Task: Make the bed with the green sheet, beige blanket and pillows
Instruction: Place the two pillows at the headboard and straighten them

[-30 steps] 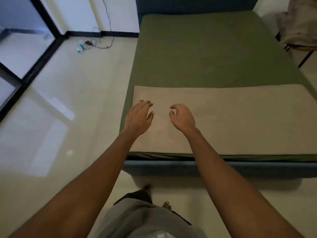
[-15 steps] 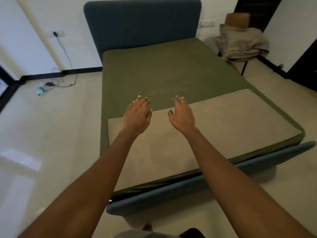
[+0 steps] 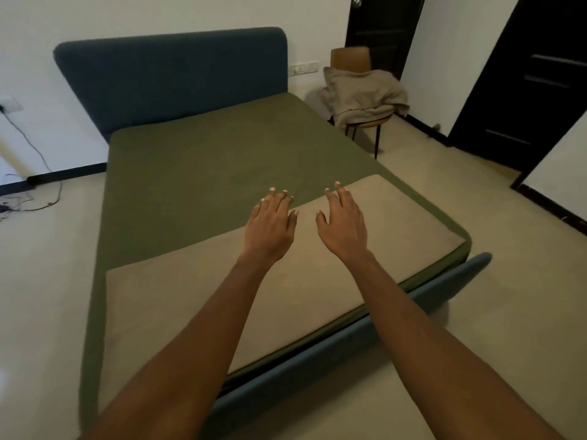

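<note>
The green sheet (image 3: pixel 206 154) lies flat over the whole mattress of the blue bed. A folded beige blanket (image 3: pixel 178 296) stretches across the foot of the bed on top of the sheet. My left hand (image 3: pixel 270 227) and my right hand (image 3: pixel 344 223) hover side by side over the blanket's far edge, fingers straight and spread, holding nothing. Beige pillows or bedding (image 3: pixel 362 96) are heaped on a brown chair to the right of the headboard.
The blue headboard (image 3: pixel 171 77) stands against the white wall. The chair (image 3: pixel 365 122) sits by the bed's far right corner, next to dark doors (image 3: pixel 521 90). Cables (image 3: pixel 31 198) trail on the floor at the left. Pale floor surrounds the bed.
The view has lifted and swung right, from the foot of the bed to the headboard, chair and doors. Both hands stay out in front, fingers now straighter.
</note>
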